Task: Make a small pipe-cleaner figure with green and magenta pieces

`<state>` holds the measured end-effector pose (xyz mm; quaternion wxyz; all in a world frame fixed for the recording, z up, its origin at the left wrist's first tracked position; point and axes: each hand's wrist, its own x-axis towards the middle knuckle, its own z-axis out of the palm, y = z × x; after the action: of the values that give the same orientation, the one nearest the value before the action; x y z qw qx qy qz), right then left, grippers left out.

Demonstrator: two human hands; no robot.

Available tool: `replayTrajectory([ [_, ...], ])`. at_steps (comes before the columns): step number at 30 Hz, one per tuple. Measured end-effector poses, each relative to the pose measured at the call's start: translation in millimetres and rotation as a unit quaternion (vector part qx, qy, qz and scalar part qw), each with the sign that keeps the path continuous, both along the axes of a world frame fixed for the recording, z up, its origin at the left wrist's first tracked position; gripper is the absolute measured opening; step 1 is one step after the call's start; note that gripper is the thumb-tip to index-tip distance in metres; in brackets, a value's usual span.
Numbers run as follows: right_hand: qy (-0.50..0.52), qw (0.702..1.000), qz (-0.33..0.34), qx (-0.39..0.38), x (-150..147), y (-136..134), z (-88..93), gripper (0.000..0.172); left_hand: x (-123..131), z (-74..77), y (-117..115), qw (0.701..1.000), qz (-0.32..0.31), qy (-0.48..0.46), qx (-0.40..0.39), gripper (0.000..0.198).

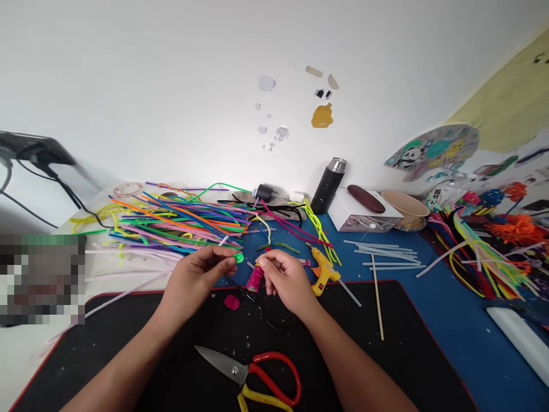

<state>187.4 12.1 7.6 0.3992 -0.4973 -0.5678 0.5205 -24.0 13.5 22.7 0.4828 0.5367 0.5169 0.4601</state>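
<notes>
My left hand (191, 280) pinches a small bright green coil (239, 258), seemingly of pipe cleaner, between thumb and fingers. Thumb and fingers of my right hand (291, 280) are closed around the upper end of a fuzzy magenta cylinder (254, 280), tilted with its lower end to the left. A small gap separates coil and cylinder. Below them, a flat magenta fuzzy piece (232, 302) lies on the black mat (171, 372). Scissors (247, 372) with one red and one yellow handle rest open nearer to me. Beyond my right hand lies a yellow glue gun (322, 271).
Many coloured pipe cleaners (184, 220) spread behind my left hand. Clear glue sticks (386, 254) and a wooden stick (377, 297) lie to the right. A black thermos (328, 186), a white box (364, 212) and a bowl (405, 209) stand near the wall.
</notes>
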Motion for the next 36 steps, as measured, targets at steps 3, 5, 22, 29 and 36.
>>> replayTrajectory([
  [3, -0.034, 0.999, -0.005, -0.007, 7.2, 16.0, 1.9, 0.028, -2.3, -0.9, 2.8, 1.000, 0.001, -0.003, -0.005, 0.048],
  [5, -0.095, 0.995, -0.012, 0.018, 16.0, 28.4, 2.2, 0.024, -3.2, -1.9, 3.4, 1.000, -0.001, -0.007, -0.007, 0.049],
  [22, -0.569, 0.813, -0.066, 0.107, 60.6, 111.0, 2.4, 0.031, -2.8, -10.5, 4.1, 0.999, -0.030, -0.036, -0.014, 0.037],
  [29, -0.598, 0.793, -0.055, 0.105, 59.7, 118.8, -3.7, 0.022, -2.7, -12.9, 4.6, 0.998, -0.033, -0.041, -0.045, 0.041],
  [36, -0.549, 0.823, -0.081, 0.123, 69.2, 102.8, 17.2, 0.023, -0.9, -12.2, 6.2, 0.992, -0.041, -0.094, -0.079, 0.043],
])
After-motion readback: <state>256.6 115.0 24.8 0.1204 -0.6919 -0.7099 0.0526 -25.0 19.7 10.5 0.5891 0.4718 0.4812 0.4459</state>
